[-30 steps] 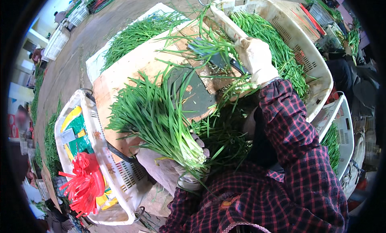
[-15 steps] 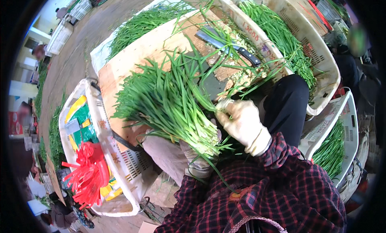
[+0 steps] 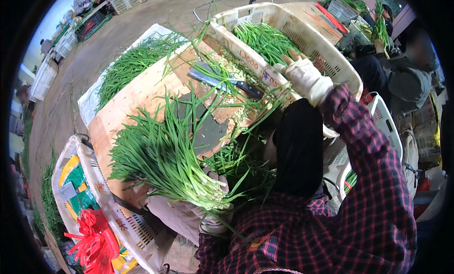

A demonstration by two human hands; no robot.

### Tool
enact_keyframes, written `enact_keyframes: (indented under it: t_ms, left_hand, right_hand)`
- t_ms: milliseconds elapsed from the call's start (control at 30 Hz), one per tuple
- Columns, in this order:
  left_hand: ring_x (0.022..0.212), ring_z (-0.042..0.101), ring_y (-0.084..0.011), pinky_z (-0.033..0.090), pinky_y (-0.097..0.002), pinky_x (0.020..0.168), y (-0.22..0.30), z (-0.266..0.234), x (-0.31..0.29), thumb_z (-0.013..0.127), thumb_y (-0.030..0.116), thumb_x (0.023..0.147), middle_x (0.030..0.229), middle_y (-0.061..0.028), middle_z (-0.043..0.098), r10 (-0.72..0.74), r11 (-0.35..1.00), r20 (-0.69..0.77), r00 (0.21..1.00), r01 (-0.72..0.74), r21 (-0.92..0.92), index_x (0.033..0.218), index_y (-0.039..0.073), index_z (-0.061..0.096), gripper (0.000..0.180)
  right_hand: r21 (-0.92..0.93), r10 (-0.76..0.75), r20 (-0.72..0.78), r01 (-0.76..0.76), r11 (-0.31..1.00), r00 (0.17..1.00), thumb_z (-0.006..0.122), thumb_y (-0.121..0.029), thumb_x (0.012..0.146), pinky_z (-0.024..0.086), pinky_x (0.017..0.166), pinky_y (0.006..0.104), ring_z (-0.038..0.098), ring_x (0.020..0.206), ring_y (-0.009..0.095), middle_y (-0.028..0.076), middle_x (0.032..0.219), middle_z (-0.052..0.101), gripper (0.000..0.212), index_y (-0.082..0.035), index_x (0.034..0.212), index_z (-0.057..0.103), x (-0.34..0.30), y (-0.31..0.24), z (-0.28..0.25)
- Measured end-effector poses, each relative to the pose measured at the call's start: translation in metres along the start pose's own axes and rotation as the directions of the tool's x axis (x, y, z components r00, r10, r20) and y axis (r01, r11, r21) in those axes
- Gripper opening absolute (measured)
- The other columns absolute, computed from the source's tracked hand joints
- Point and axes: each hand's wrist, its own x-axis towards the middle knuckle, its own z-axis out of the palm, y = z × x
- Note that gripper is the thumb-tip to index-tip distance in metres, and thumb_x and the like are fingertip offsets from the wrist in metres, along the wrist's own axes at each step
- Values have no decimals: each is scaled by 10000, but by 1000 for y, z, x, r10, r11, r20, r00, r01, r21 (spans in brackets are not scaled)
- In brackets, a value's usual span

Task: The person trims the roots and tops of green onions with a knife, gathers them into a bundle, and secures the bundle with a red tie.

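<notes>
A thick bunch of garlic chives (image 3: 158, 153) rests in my gloved left hand (image 3: 215, 219), pale cut ends toward me and green leaves over the wooden board (image 3: 101, 137). The leaves hide most of that hand's fingers. My right hand (image 3: 305, 76), in a cream glove, reaches over the near wall of a white plastic crate (image 3: 222, 26). Its fingers are stretched out and apart above the loose chives (image 3: 265, 42) inside, and I cannot tell whether they touch them. A cleaver (image 3: 213, 78) with a black handle lies on the board among chopped pale bits.
Left of the board stands another white crate (image 3: 87, 165) with red plastic ties (image 3: 92, 238). More chives (image 3: 130, 68) lie on a white sheet (image 3: 87, 108) beyond the board. A third crate (image 3: 385, 122) is at my right, near a co-worker (image 3: 409, 85).
My right hand has left the bunch and moved right and away from me to the crate of chives. The left hand keeps the bunch. The view has shifted to the right.
</notes>
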Motion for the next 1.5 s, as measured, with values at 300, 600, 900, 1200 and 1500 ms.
enact_keyframes:
  t_ms: [300,600,900,1200,1500]
  left_hand:
    - [622,414,-165,363,-378,607,6,-43,-18,443,397,932,890,31,465,-63,995,106,992,54,86,1039,134,490,289]
    - [761,525,-199,430,-392,660,-14,-14,-2,543,489,868,1186,-58,549,-18,967,55,998,32,-253,1294,127,501,561]
    - [1249,459,-358,393,-517,984,5,49,-9,530,574,854,1520,-111,295,-155,952,-509,847,-9,-305,1434,206,376,704]
    - [1103,558,-277,478,-449,945,-5,46,-13,747,480,732,1241,-80,573,162,985,-607,778,-95,142,1294,100,506,719]
    - [1202,490,-368,461,-586,926,-3,3,-57,774,526,703,1448,-175,373,-42,992,-467,883,-18,-122,1452,126,313,967]
  right_hand:
    - [403,239,-112,-176,898,965,616,-203,830,522,662,406,657,716,338,180,791,670,175,-70,895,709,15,53,-61]
    - [755,-90,408,-392,-526,908,532,-319,963,541,607,285,629,620,156,93,843,663,342,15,1020,582,-15,-122,-35]
    - [610,-139,509,-470,-638,850,491,-328,991,484,490,262,579,494,150,78,715,633,313,-19,1012,540,-54,-215,-19]
    - [965,-174,89,-42,258,981,433,-350,972,497,791,428,622,889,391,249,773,633,467,19,746,607,-47,-252,-36]
    - [935,-210,348,-355,7,914,463,-341,934,477,770,438,640,839,386,273,880,637,437,61,948,633,79,-299,-32]
